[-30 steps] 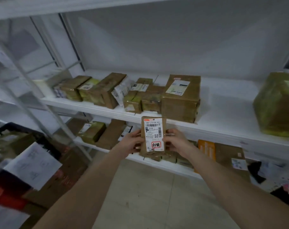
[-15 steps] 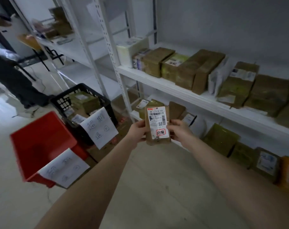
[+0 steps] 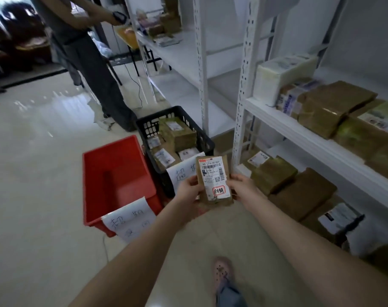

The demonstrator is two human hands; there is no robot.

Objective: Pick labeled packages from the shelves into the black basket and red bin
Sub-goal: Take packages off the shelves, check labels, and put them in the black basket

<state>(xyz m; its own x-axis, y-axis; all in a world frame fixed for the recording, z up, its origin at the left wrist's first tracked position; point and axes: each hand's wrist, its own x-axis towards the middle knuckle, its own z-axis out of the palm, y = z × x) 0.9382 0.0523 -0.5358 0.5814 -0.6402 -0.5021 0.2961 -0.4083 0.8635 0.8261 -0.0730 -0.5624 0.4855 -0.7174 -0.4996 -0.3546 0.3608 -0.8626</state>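
Since the earlier frame, the hands have swung left: the labeled package [image 3: 214,180] now hangs in front of the black basket [image 3: 144,126] and red bin [image 3: 113,165]. Left hand [image 3: 189,191] and right hand [image 3: 242,188] hold its side edges, fingers [image 3: 233,181] clamped on it, label up, beside the shelves [image 3: 295,131].

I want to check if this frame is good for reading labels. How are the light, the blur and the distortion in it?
Head view: dim light, with pale glare on the floor; the wide lens makes the shelf post lean; the package between left hand and right hand is sharp, its barcode visible; the far person is blurred.
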